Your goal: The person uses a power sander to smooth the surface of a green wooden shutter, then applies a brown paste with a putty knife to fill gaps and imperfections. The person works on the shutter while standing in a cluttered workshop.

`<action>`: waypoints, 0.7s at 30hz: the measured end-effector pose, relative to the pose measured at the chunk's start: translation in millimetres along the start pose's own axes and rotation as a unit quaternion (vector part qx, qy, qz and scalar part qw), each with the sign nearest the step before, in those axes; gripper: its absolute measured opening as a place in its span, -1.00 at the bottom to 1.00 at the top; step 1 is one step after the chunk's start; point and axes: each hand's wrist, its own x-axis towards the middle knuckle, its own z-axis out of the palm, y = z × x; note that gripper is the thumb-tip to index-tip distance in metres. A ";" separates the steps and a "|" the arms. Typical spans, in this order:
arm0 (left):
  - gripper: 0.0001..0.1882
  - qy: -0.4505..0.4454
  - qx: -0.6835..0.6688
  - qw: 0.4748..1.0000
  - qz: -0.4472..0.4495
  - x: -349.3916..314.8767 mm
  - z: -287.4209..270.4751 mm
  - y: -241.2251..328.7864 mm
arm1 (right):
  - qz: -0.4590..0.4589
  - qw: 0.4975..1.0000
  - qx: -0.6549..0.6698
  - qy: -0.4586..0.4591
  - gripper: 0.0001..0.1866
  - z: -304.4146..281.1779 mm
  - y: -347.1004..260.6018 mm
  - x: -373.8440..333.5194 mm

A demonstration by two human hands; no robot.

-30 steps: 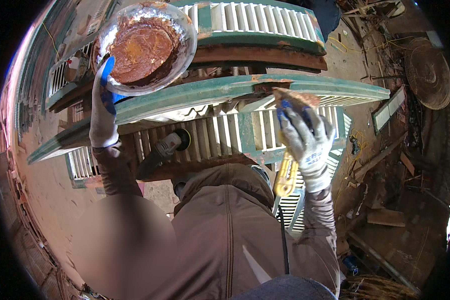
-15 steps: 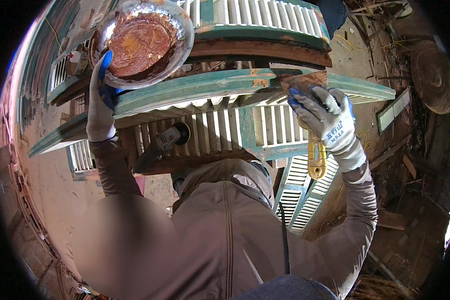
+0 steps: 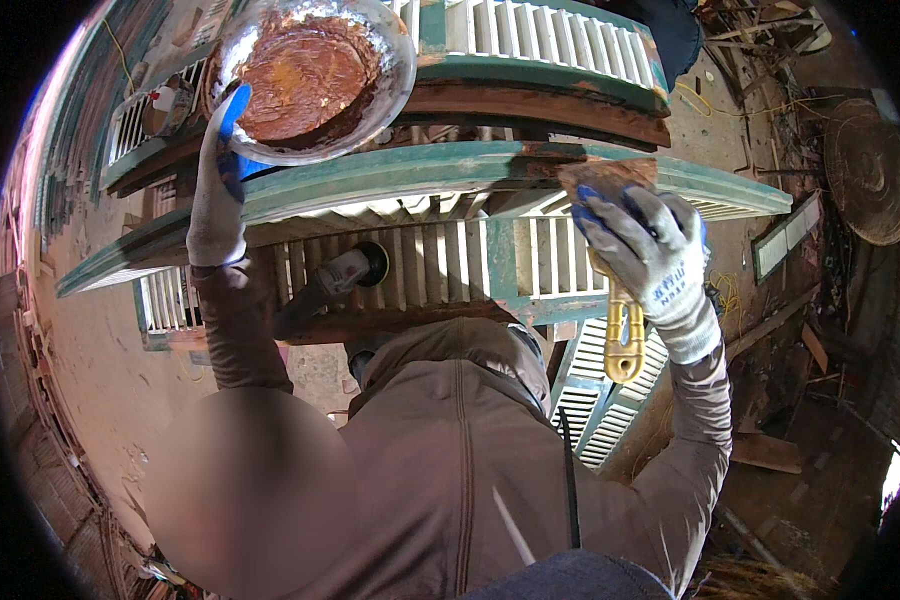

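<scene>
My left hand (image 3: 217, 200), in a white and blue work glove, grips the near left rim of a clear bowl (image 3: 398, 92), its thumb over the edge. Thick reddish-brown paste (image 3: 305, 88) is spread inside the bowl. My right hand (image 3: 653, 245), gloved alike, is wrapped round a putty knife (image 3: 625, 345) with a yellow handle pointing back toward me. The knife's brown-smeared blade lies at the upper edge of a green louvred shutter (image 3: 400, 172); whether it touches the wood I cannot tell. That shutter stands on edge across my front, below the bowl.
Another shutter (image 3: 550, 65) with white slats lies beyond. Nearer me, a power tool with a round disc (image 3: 345, 275) rests on a slatted shutter. More shutters (image 3: 610, 385) lean at my right knee. Scrap wood and a round woven tray (image 3: 870, 170) are at far right.
The bowl and my left hand have moved slightly to the right. My right hand and the knife handle have swung a little left and toward me; the blade stays by the shutter's edge.
</scene>
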 end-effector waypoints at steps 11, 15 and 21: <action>-0.42 -0.008 0.021 0.999 0.046 -3.1 7.9 10.5 | 0.002 0.996 0.038 -0.082 -0.68 -2.1 12.9 11.2; -0.45 -0.008 0.026 0.998 0.056 1.0 2.0 0.9 | 0.014 0.991 0.020 -0.131 -0.68 -12.7 38.5 -3.9; -0.47 0.024 -0.119 0.990 -0.077 3.3 9.8 23.0 | 0.060 0.994 0.015 -0.092 -0.65 -36.7 63.3 -25.3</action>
